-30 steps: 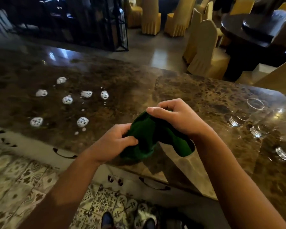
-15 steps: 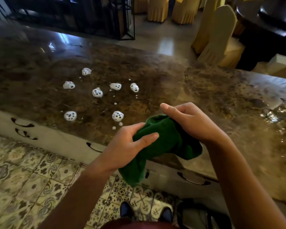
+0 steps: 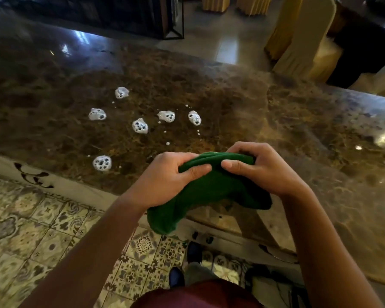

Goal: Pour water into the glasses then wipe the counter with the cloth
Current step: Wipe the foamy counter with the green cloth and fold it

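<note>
Dark brown marble counter (image 3: 242, 103) | six white foam blobs (image 3: 140, 126) toward left near edge, unwiped | green terry cloth (image 3: 211, 192) bunched above near edge, judged gathered into wiping pad | left hand (image 3: 165, 178), right hand (image 3: 260, 167) both gripping cloth.

Foam blobs (image 3: 140, 126) lie on the bench (image 3: 265, 112), left of centre. Nearer, both hands, left hand (image 3: 165, 176) and right hand (image 3: 260, 170), hold a cloth (image 3: 209, 192) above the bench's near edge. Covered chairs (image 3: 307, 38) stand beyond the far right.
</note>
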The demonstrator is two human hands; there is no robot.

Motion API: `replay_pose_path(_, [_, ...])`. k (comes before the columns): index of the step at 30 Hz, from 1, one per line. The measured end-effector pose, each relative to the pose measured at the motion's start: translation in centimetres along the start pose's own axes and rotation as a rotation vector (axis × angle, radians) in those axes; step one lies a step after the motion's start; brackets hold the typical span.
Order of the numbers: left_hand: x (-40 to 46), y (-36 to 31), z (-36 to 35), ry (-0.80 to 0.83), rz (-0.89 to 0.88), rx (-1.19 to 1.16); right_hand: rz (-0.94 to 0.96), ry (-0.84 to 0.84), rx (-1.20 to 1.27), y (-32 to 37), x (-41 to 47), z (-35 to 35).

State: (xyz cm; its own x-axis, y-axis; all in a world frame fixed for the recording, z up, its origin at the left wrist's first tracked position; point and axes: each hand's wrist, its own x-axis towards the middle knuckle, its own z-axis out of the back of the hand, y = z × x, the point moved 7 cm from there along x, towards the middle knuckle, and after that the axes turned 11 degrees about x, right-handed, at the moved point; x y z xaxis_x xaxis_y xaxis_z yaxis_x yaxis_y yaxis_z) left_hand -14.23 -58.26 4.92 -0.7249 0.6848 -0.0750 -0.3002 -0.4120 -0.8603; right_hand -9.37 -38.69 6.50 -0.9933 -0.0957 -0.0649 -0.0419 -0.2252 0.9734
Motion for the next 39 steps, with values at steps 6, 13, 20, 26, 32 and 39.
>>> replay_pose_path(6, [4.9, 2.7, 0.5, -0.049, 0.085, 0.593, -0.143, 0.012, -0.137, -3.2, 4.7, 3.8])
replay_pose_path(13, [9.4, 5.1, 2.4, -0.172, 0.077, 0.847, -0.271, -0.138, -0.384, -7.2, 10.0, 7.1])
replay_pose_path(20, [10.1, 7.4, 4.0, -0.304, 0.071, 0.984, -0.293, -0.208, -0.697, -7.8, 13.3, 6.0])
replay_pose_path(26, [9.2, 8.9, 7.7, -0.361, -0.002, 1.014, -0.268, -0.524, -0.782, -5.7, 12.2, 3.1])
replay_pose_path(32, [5.7, 14.5, 16.7, -0.501, 0.084, 0.974, -0.421, -0.773, -0.662, -5.3, 8.4, -4.1])
replay_pose_path(39, [2.5, 24.3, 26.3, -0.379, 0.284, 1.085, -0.544, -0.915, -0.481, -7.4, 11.3, -8.9])
